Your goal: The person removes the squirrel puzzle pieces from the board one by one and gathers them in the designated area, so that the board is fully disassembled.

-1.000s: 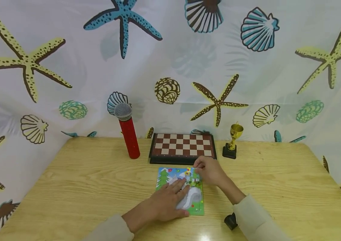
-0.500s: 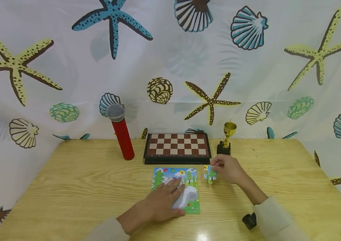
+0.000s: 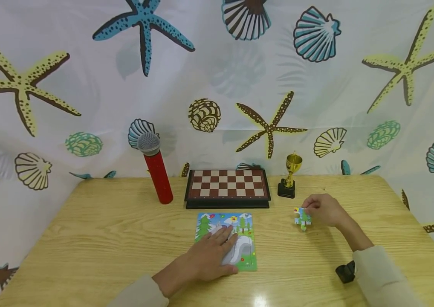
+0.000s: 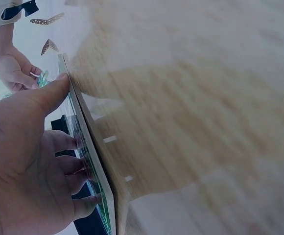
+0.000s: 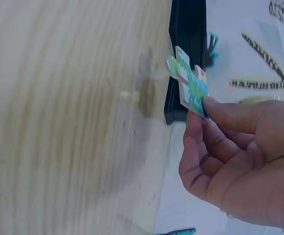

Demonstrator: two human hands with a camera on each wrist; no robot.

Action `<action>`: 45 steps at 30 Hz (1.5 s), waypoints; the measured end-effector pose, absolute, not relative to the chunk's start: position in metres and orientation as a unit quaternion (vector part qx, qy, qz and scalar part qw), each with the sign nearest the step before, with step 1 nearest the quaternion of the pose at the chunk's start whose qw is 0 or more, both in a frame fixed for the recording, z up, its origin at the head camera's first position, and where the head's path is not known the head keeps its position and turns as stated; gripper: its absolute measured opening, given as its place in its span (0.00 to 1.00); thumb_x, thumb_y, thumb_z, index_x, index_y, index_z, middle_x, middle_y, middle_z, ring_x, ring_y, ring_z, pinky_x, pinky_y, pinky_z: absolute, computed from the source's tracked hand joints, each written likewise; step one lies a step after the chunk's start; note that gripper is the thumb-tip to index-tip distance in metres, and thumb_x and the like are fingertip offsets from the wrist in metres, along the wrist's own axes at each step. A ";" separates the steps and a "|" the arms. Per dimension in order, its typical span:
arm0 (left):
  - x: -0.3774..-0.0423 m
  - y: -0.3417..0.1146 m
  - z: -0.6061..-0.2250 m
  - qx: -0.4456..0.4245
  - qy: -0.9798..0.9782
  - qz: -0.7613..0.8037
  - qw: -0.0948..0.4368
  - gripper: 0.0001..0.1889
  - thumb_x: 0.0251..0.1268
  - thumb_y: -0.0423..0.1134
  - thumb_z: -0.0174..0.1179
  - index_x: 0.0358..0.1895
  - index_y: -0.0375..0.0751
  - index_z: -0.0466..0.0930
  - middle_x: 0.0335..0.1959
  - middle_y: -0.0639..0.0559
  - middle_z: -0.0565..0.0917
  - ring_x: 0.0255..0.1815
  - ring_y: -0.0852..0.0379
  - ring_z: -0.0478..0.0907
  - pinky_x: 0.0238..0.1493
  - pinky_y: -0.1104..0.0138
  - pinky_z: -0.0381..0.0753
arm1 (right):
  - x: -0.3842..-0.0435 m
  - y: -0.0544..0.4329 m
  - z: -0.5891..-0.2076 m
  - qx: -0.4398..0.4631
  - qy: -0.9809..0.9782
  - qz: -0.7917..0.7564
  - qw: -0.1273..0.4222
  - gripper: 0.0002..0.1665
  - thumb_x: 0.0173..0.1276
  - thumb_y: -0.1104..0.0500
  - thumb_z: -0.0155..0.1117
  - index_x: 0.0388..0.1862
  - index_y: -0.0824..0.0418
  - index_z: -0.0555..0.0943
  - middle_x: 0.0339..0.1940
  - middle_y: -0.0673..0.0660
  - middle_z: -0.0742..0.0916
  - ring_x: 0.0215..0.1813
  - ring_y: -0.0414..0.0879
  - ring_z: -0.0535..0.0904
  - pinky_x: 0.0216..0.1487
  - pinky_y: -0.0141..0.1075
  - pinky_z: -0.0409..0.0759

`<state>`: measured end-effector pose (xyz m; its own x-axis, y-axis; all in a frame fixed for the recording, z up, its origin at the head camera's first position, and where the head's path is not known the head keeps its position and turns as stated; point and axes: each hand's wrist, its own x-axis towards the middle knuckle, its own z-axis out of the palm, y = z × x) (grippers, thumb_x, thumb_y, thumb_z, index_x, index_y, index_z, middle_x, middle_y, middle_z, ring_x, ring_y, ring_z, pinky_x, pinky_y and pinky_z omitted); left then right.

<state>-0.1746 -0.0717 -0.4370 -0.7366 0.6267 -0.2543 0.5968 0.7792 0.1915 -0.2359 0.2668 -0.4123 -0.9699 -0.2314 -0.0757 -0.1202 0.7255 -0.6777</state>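
In the head view my left hand (image 3: pixel 210 255) lies with fingers spread on a jigsaw puzzle (image 3: pixel 247 254) that pictures trees, flowers and a grey shape; the palm hides its lower left. The left wrist view has the thumb along the near edge of the puzzle board (image 4: pixel 94 161). My right hand (image 3: pixel 325 209), off to the right of the puzzle, pinches a puzzle piece (image 3: pixel 303 218) printed with a green tree and a bit of yellow. Seen from the right wrist, the piece (image 5: pixel 193 88) is held up at one corner between thumb and fingers, its knob pointing away.
Behind the puzzle sits a folded chessboard (image 3: pixel 227 187). To its left a red microphone (image 3: pixel 159 175) stands upright, and a gold trophy cup (image 3: pixel 290 175) is on its right. A patterned cloth (image 3: pixel 186 85) hangs along the table's (image 3: pixel 117 230) back edge.
My right hand has carried the puzzle piece from over the puzzle's top right corner rightward across the table. The left hand has stayed on the puzzle, and the head view has shifted slightly.
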 end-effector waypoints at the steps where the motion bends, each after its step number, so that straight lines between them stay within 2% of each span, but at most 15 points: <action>1: -0.175 -0.071 -0.437 0.329 0.931 0.048 0.153 0.42 0.65 0.66 0.46 0.75 0.46 0.51 0.78 0.47 0.48 0.78 0.50 0.47 0.73 0.49 0.55 | -0.237 0.271 -0.412 -0.095 0.926 -0.357 0.083 0.07 0.69 0.67 0.55 0.40 0.70 0.79 0.33 0.61 0.84 0.34 0.47 0.77 0.33 0.35 0.74; 7: -0.176 -0.071 -0.442 0.324 0.932 0.051 0.151 0.42 0.64 0.67 0.47 0.75 0.46 0.51 0.78 0.49 0.49 0.78 0.50 0.48 0.73 0.49 0.56 | -0.239 0.288 -0.412 -0.086 0.928 -0.346 0.105 0.08 0.69 0.68 0.53 0.40 0.71 0.78 0.37 0.64 0.84 0.38 0.50 0.79 0.35 0.36 0.75; 11: -0.176 -0.071 -0.444 0.322 0.933 0.056 0.152 0.43 0.64 0.67 0.47 0.75 0.47 0.51 0.78 0.51 0.50 0.78 0.50 0.47 0.73 0.49 0.55 | -0.239 0.296 -0.416 -0.075 0.933 -0.335 0.111 0.09 0.68 0.68 0.53 0.40 0.71 0.79 0.36 0.63 0.84 0.35 0.48 0.77 0.32 0.36 0.73; 18: -0.176 -0.071 -0.443 0.333 0.931 0.048 0.143 0.43 0.64 0.67 0.46 0.75 0.45 0.51 0.78 0.52 0.51 0.78 0.50 0.49 0.73 0.51 0.56 | -0.241 0.311 -0.420 -0.075 0.951 -0.284 0.101 0.07 0.65 0.64 0.61 0.36 0.68 0.81 0.34 0.60 0.85 0.36 0.47 0.78 0.37 0.39 0.75; 26: -0.175 -0.071 -0.442 0.337 0.931 0.039 0.137 0.43 0.64 0.68 0.46 0.75 0.45 0.52 0.77 0.52 0.52 0.78 0.51 0.49 0.73 0.51 0.57 | -0.243 0.312 -0.423 -0.017 0.960 -0.261 0.100 0.06 0.60 0.62 0.67 0.30 0.65 0.83 0.29 0.56 0.85 0.33 0.47 0.76 0.33 0.35 0.71; 36: -0.171 -0.075 -0.444 0.344 0.932 0.030 0.113 0.42 0.66 0.67 0.44 0.75 0.43 0.53 0.77 0.51 0.53 0.78 0.51 0.50 0.73 0.49 0.56 | -0.244 0.304 -0.428 -0.024 0.964 -0.259 0.059 0.07 0.61 0.61 0.67 0.30 0.65 0.83 0.29 0.57 0.86 0.34 0.49 0.78 0.40 0.45 0.76; 45: -0.167 -0.088 -0.437 0.324 0.937 0.044 0.125 0.40 0.68 0.66 0.42 0.74 0.42 0.53 0.77 0.50 0.52 0.78 0.51 0.50 0.73 0.48 0.56 | -0.241 0.260 -0.425 -0.063 0.949 -0.306 0.045 0.06 0.63 0.63 0.65 0.31 0.66 0.83 0.26 0.58 0.85 0.26 0.44 0.76 0.27 0.35 0.73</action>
<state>-0.1670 -0.0878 -0.4372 -0.7581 0.6186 -0.2065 0.5967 0.7857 0.1632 -0.2414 0.2602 -0.4255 -0.9881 -0.1468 -0.0461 -0.0921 0.8044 -0.5868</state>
